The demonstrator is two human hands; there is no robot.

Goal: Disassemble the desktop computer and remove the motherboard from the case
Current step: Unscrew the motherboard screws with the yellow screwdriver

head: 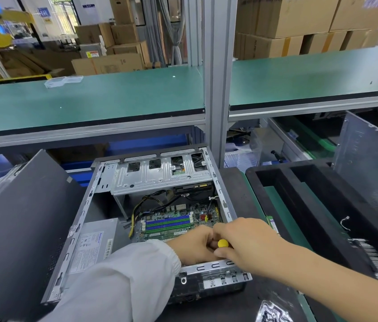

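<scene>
Head view: open computer case [220,187] at lower centre of the frame, motherboard [171,223] inside, still mounted; right hand [246,242] grip clamped on yellow-capped screwdriver [223,243], left hand [192,246] curled alongside, likely steadying it over a board screw.

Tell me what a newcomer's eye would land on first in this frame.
First, the two hands meeting low in the centre: the right hand and left hand close around a yellow-capped screwdriver over the near edge of the open computer case. Just beyond them lies the green motherboard with blue and green memory slots. The dark side panel leans at the left.
</scene>
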